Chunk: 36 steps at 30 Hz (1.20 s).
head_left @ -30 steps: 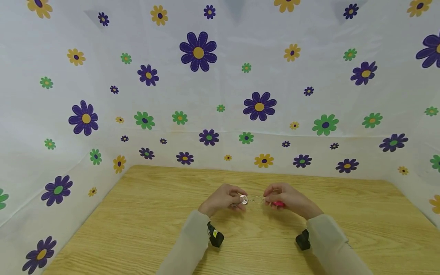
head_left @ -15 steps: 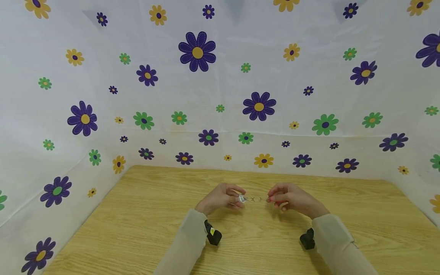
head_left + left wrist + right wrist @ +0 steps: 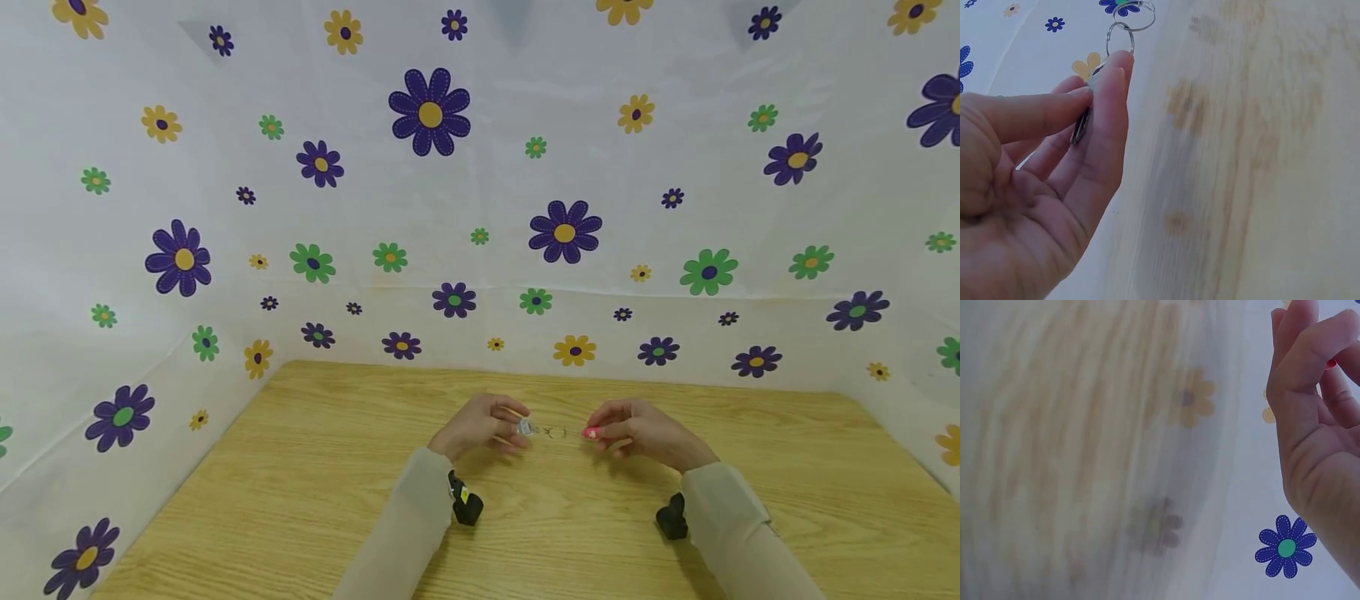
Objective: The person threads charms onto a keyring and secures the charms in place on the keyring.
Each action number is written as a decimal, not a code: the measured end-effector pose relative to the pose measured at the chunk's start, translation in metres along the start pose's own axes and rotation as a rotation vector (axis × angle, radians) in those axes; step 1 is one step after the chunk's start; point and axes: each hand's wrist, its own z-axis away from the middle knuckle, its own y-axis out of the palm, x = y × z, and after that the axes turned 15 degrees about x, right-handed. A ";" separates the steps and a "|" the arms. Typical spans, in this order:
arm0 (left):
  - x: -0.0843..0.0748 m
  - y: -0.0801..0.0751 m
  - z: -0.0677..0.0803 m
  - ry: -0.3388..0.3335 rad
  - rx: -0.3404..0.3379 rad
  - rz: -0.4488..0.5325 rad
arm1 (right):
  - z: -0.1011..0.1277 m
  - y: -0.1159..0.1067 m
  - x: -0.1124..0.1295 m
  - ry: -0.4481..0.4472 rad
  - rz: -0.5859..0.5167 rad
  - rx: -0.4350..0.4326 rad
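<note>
Above the wooden table [image 3: 315, 492], the left hand [image 3: 480, 427] pinches a flat metal key [image 3: 1082, 122] between thumb and fingers [image 3: 1110, 106]. Small linked rings [image 3: 555, 432] run from the key across to the right hand [image 3: 637, 432]. That hand's curled fingers [image 3: 1300, 359] pinch a small red piece [image 3: 591, 433] at the far end.

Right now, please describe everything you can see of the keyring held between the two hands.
The keyring is a short chain of thin silver metal rings, stretched roughly level above the wooden table. The left hand pinches a flat silvery metal piece at one end; the left wrist view shows two linked rings above the fingertips. The right hand pinches a small red piece at the other end. Finer details are too small to tell.
</note>
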 end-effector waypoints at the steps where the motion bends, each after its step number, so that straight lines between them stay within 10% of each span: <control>1: 0.000 0.000 -0.001 -0.007 -0.008 0.002 | 0.000 -0.001 0.000 0.005 0.006 -0.003; 36: 0.001 -0.001 -0.016 -0.106 -0.126 -0.080 | -0.013 -0.005 0.000 0.045 0.043 -0.082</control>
